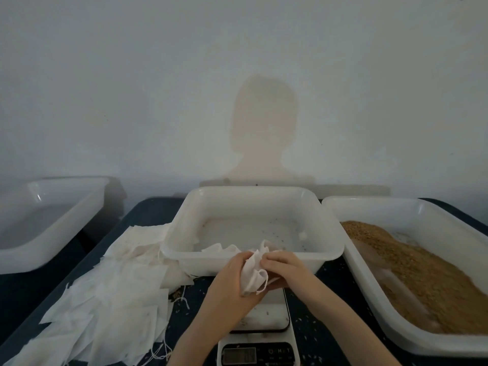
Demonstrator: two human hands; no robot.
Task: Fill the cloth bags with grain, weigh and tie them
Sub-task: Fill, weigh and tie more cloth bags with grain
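Above the scale [260, 323], both hands pinch one cloth bag [254, 273]: left hand [232, 281] at 9 o'clock, right hand [284, 270] at 3. Its mouth points up toward 12. Grain [422, 273] sits in the tray [351, 262] at 3 o'clock, nearer the right hand. An almost bare tub [253, 264] stands at 12, with spare bags [113, 294] at 9. Nothing seems to block the way.

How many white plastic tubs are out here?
3: an empty tub far left, a middle tub behind the hands, and a grain tub on the right.
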